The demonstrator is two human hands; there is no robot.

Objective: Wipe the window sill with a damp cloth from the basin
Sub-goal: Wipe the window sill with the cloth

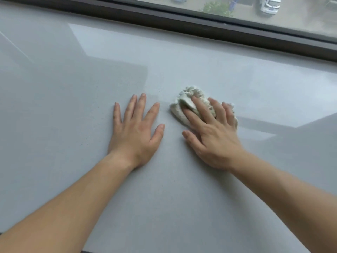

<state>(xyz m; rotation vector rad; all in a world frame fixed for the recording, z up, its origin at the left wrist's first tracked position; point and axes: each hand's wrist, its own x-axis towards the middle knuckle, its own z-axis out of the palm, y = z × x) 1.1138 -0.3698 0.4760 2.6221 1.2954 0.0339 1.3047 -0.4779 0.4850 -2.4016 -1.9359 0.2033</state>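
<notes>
A wide, glossy grey window sill fills most of the view. A crumpled off-white cloth lies bunched on it, right of centre. My right hand presses flat on the cloth with fingers spread over it, partly covering it. My left hand rests palm down on the bare sill just left of the cloth, fingers apart, holding nothing. No basin is in view.
A dark window frame runs along the far edge of the sill, with glass above it showing parked cars and a street far below. The sill's near edge shows at the bottom.
</notes>
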